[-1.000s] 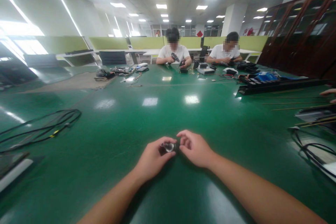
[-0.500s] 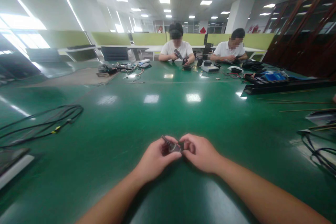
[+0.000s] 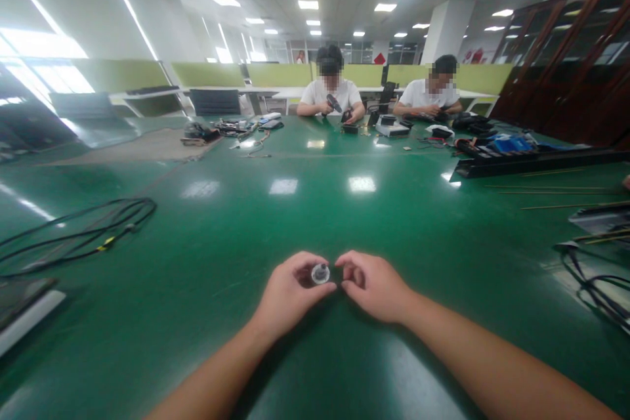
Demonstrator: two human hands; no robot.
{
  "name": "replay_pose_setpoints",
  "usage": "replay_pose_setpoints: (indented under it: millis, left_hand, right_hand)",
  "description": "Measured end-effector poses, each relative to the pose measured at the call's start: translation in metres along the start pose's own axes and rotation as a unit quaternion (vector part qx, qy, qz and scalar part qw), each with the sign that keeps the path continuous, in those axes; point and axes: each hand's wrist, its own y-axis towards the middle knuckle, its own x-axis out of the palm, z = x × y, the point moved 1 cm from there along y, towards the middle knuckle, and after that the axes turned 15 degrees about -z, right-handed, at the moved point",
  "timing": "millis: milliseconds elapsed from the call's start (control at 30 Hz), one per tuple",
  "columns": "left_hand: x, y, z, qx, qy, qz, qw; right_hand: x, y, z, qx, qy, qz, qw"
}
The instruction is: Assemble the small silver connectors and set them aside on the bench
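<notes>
Just above the green table (image 3: pixel 246 223), near its front, my left hand (image 3: pixel 290 289) holds a small round part (image 3: pixel 320 273) with a pale ring and a dark centre between thumb and fingers. To the right of it is my right hand (image 3: pixel 371 285), its fingers curled and pinched around something small and dark that is mostly hidden. A narrow gap separates the fingertips of the two hands.
Black cables (image 3: pixel 123 223) lie at the left, above a flat device (image 3: pixel 29 315). More cables (image 3: pixel 585 269) and thin rods (image 3: pixel 556 193) are at the right. A long black profile (image 3: pixel 531 161) lies behind. Two people (image 3: pixel 331 95) sit across the table among tools and parts.
The part in my left hand has turned; its dark stem pointed up to the left before, and now its round face shows. It has also come away from my right fingertips.
</notes>
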Motion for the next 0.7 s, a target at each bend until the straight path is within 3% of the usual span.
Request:
replay_pose_setpoints:
  millis: [300,700]
  left_hand:
    - [-0.0008,-0.0019,0.0067,0.041,0.063,-0.028,0.997]
    - [-0.0022,-0.001,-0.0028,0.049,0.109,-0.007,0.993]
  right_hand:
    - [-0.0021,-0.001,-0.0033,-0.001,0.014,0.0,1.0]
    - [0.0006,-0.0014,0.0025,0.005,0.018,0.022,1.0]
